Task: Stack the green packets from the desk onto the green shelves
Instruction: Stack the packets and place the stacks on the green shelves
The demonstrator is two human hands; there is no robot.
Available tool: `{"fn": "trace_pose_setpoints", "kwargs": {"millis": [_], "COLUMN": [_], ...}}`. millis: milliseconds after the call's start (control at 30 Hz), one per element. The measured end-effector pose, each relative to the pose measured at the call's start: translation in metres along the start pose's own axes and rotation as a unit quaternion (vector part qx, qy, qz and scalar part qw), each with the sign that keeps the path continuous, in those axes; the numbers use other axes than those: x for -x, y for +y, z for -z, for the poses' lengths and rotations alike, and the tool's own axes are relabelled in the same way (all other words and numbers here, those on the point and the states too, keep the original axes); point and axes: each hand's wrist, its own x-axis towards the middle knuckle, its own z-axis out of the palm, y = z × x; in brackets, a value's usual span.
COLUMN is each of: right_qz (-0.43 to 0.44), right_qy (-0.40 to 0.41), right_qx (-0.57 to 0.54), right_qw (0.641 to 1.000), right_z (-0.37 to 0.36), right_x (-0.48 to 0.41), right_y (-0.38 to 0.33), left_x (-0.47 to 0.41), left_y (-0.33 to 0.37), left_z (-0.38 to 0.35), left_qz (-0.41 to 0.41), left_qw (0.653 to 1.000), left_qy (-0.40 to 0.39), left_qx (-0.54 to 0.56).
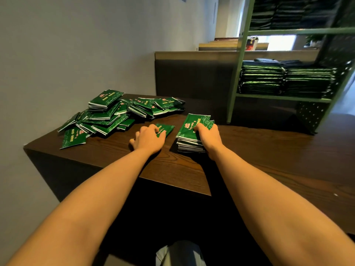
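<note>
A loose heap of green packets lies on the dark wooden desk near the wall. My left hand rests on a single green packet lying flat, its fingers curled over the near end. My right hand grips the right side of a neat stack of green packets, thumb on top. The green shelves stand at the right on the desk, with rows of stacked packets on the lower shelf and darker stacks above.
A grey wall runs along the left. Behind the desk stands a dark partition with a wooden top. The desk's front edge is close to my body, and bare wood stretches to the right under the shelf unit.
</note>
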Motion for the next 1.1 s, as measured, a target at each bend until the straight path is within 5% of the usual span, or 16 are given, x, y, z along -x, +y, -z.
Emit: {"fn": "trace_pose_setpoints", "kwargs": {"millis": [367,633,800,900,1100], "right_qz": [0.019,0.036,0.042,0.043,0.047], "right_qy": [-0.029,-0.022,-0.021,-0.02,-0.028], "right_qx": [0.006,0.013,0.014,0.011,0.006], "right_qw": [0.999,0.999,0.999,0.999,0.998], "right_z": [0.002,0.001,0.0,0.0,0.002], "right_x": [-0.013,-0.021,-0.019,-0.018,-0.027], "right_y": [0.01,0.017,0.014,0.015,0.02], "left_x": [0.003,0.008,0.006,0.005,0.009], "left_y": [-0.003,-0.003,-0.011,-0.01,0.001], "left_z": [-0.004,0.003,-0.004,-0.006,0.004], "left_qz": [-0.045,-0.041,-0.119,-0.13,-0.145], "left_qw": [0.994,0.993,0.985,0.983,0.975], "left_qy": [0.045,0.088,0.061,0.051,0.166], "left_qx": [-0.083,0.07,-0.111,-0.121,-0.034]}}
